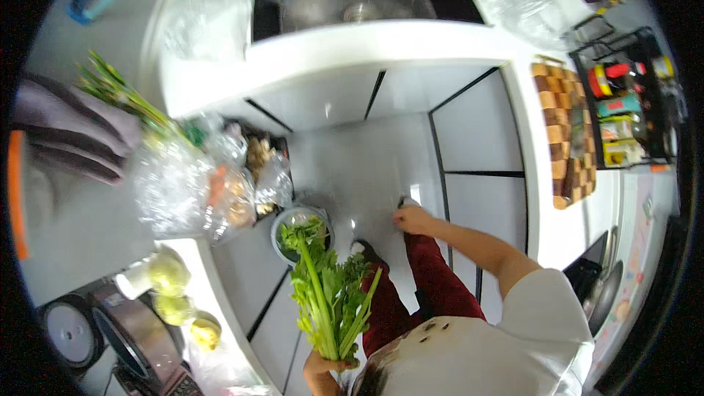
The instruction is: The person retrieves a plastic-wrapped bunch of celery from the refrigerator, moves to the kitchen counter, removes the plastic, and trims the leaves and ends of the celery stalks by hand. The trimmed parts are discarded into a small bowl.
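Observation:
Leafy celery (324, 308) stands up out of my left hand (324, 366), whose fingers are closed round the bottoms of its stalks, low in the view. Its leaves hang over the edge of a round bin (275, 239) on the floor. My right hand (412, 219) hangs over the floor near my right foot, its fingers curled; I see nothing in it. The celery is close to my body, left of my dark red trousers (443, 280).
Bagged vegetables (176, 192) and green onions (129, 96) lie at the left. A white counter (379, 41) with a sink (357, 8) curves ahead. At the right are a checkered wooden cutting board (561, 137) and a black rack of condiments (591, 115).

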The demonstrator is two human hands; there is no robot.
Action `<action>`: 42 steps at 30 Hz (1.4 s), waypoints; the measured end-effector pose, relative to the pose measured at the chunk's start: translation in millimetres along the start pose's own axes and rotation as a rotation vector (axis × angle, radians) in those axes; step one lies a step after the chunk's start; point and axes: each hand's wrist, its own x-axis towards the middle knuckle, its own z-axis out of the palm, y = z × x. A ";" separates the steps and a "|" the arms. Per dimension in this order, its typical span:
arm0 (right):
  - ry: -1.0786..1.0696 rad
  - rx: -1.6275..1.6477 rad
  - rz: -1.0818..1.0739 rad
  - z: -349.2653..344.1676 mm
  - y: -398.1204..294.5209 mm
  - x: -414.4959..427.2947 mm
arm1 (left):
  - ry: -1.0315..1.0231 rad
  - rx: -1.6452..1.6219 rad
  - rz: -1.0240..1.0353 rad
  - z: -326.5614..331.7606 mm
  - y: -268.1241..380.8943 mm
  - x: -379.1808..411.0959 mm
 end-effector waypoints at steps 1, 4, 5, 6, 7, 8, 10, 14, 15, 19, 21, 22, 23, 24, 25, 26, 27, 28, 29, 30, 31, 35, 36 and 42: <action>0.075 -0.071 0.130 -31.3 -5.3 -26.4 | -0.068 0.083 0.027 7.3 21.4 -1.5; 0.300 -0.057 0.371 -128.3 -31.4 -88.6 | -0.255 0.362 0.182 35.7 88.2 15.6; 0.427 0.002 0.321 -153.2 -44.4 -104.3 | -0.318 0.474 0.271 50.5 112.4 24.9; 0.566 0.074 0.255 -168.3 -50.8 -119.2 | -0.339 0.494 0.324 67.2 130.3 34.7; 0.655 0.158 0.258 -183.3 -76.6 -133.5 | -0.361 0.503 0.370 83.5 149.5 41.0; 0.739 0.244 0.263 -198.3 -106.4 -147.3 | -0.353 0.566 0.456 106.8 169.7 44.9; 0.822 0.419 0.248 -208.3 -127.6 -158.4 | -0.375 0.586 0.604 154.8 208.8 62.3; 0.748 0.813 0.178 -188.0 -148.0 -156.5 | -0.318 0.396 0.799 239.9 271.8 103.5; 0.718 0.898 0.161 -190.6 -149.8 -155.5 | -0.299 0.369 0.823 262.3 285.1 115.3; 0.751 0.824 -0.065 -235.6 -116.4 -137.2 | -0.305 0.131 0.873 355.2 314.7 154.2; 0.785 0.873 -0.113 -297.3 -123.0 -138.9 | -0.330 -0.012 0.861 385.1 324.1 176.8; 0.835 0.768 -0.152 -327.2 -123.5 -140.3 | -0.330 -0.078 0.841 395.2 328.2 189.9; 0.878 0.658 -0.193 -356.4 -124.2 -140.4 | -0.330 -0.147 0.825 403.5 333.2 203.1; 0.919 0.551 -0.225 -381.8 -125.3 -142.1 | -0.341 -0.169 0.817 412.6 336.6 214.1; 0.923 0.469 -0.230 -403.3 -127.0 -145.7 | -0.335 -0.193 0.798 426.5 337.8 222.4; 0.917 0.393 -0.236 -421.9 -129.1 -147.6 | -0.320 -0.217 0.782 439.0 339.8 229.4; 0.909 0.317 -0.242 -434.9 -131.2 -149.5 | -0.304 -0.241 0.766 448.6 340.8 236.1; 0.883 0.259 -0.223 -445.0 -131.4 -151.3 | -0.325 -0.247 0.743 457.8 341.5 243.5; 0.880 0.206 -0.195 -447.7 -129.7 -149.0 | -0.347 -0.252 0.719 465.9 342.0 250.6; 0.877 0.153 -0.165 -447.1 -127.4 -145.6 | -0.369 -0.257 0.694 473.2 342.4 257.3; 0.872 0.100 -0.136 -445.7 -123.1 -142.5 | -0.390 -0.262 0.670 480.1 343.5 262.3; 0.778 0.047 0.167 -440.9 -110.3 -139.0 | -0.301 -0.276 0.584 508.0 342.3 280.0; 0.808 0.095 0.170 -439.4 -106.8 -139.5 | -0.362 -0.278 0.529 502.1 345.2 296.3; 0.744 0.487 0.092 -447.2 -78.3 -162.3 | -0.447 -0.055 0.403 516.0 341.4 329.8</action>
